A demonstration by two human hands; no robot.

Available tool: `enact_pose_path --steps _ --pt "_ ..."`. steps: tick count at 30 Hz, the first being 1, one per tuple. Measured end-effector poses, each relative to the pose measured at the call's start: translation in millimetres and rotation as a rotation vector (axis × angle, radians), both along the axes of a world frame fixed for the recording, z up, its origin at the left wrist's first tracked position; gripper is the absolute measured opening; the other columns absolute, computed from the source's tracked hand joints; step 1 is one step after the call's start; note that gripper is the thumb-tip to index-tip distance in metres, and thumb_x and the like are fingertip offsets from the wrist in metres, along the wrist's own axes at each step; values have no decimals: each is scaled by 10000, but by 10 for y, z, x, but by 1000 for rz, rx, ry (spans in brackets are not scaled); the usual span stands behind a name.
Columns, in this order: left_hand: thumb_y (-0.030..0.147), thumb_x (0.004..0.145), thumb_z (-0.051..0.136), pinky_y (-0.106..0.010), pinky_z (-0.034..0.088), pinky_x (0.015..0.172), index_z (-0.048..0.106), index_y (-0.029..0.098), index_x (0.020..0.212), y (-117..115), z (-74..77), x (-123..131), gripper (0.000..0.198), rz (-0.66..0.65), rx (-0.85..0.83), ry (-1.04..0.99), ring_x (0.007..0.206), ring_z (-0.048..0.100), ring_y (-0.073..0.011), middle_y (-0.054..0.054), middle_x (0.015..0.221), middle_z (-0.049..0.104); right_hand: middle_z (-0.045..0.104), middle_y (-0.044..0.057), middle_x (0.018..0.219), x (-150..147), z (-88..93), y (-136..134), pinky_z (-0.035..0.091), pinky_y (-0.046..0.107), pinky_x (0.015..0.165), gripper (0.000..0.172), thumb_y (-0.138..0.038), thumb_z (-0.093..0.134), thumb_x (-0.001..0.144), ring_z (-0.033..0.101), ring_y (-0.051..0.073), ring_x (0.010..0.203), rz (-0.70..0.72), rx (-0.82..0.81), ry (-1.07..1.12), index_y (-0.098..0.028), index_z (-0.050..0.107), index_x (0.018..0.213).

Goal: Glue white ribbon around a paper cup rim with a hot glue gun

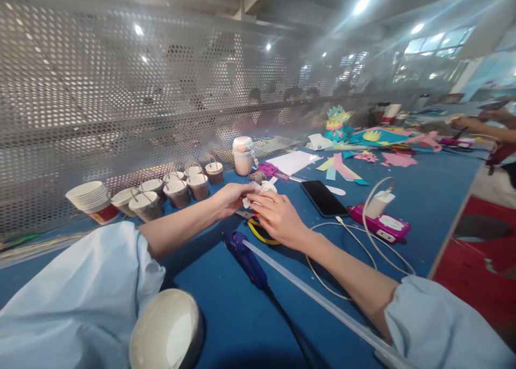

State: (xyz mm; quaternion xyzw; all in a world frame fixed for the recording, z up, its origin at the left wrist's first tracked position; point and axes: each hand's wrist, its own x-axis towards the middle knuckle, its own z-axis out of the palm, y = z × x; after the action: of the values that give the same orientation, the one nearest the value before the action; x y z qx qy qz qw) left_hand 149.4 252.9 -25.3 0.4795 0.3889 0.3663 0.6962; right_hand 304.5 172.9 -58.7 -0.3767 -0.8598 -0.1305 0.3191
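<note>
Close together over the blue table, my left hand and my right hand pinch a small crumpled white piece between their fingertips. Its material is too small to make out, and the fingers partly cover it. Scissors with yellow-edged handles lie beneath my right hand. Just nearer to me rests a dark blue glue gun, with a long translucent glue stick running out of its back toward the lower right. Beyond my fingers sit a purple shredded bundle and a greyish clump.
At left stand stacked paper cups and several small handled buckets. A round bowl is near my left sleeve. Right are a phone, a purple power strip and loose cables. A perforated metal screen borders the back; another person's arm shows far right.
</note>
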Motion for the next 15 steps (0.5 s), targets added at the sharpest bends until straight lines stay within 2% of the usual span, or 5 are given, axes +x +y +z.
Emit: enact_pose_path --steps 3,6,9,12,15 --pt "43 761 614 -207 532 687 676 88 614 3 0 -49 165 66 -6 2 643 633 -106 -65 665 678 667 87 1225 -25 -1 -21 467 476 905 333 -149 449 932 583 268 1096 17 20 141 -210 640 1199" --pt "18 755 613 -195 538 722 653 100 577 44 -40 -211 199 169 -4 31 643 630 -88 -49 645 664 604 103 1314 -3 -76 71 442 462 997 350 -204 433 940 550 250 1192 13 22 364 -210 607 1243" --pt "22 738 630 -216 554 733 658 105 579 -11 -58 -480 181 255 -2 83 628 624 -92 -51 645 665 590 106 1337 50 -198 232 444 474 1020 371 -201 470 885 542 267 1228 -86 -92 389 -207 624 1222" --pt "45 734 626 -242 571 738 675 119 585 -220 0 -838 173 327 13 137 647 633 -112 -56 656 676 628 106 1283 95 -277 328 459 483 1009 364 -158 469 846 569 274 1198 -141 -134 393 -202 657 1154" --pt "76 709 651 -266 580 747 704 144 617 -546 133 -1301 126 412 38 185 692 645 -138 -51 706 707 644 104 1246 107 -273 323 459 462 1011 335 -163 468 849 577 261 1178 -127 -125 417 -197 659 1122"
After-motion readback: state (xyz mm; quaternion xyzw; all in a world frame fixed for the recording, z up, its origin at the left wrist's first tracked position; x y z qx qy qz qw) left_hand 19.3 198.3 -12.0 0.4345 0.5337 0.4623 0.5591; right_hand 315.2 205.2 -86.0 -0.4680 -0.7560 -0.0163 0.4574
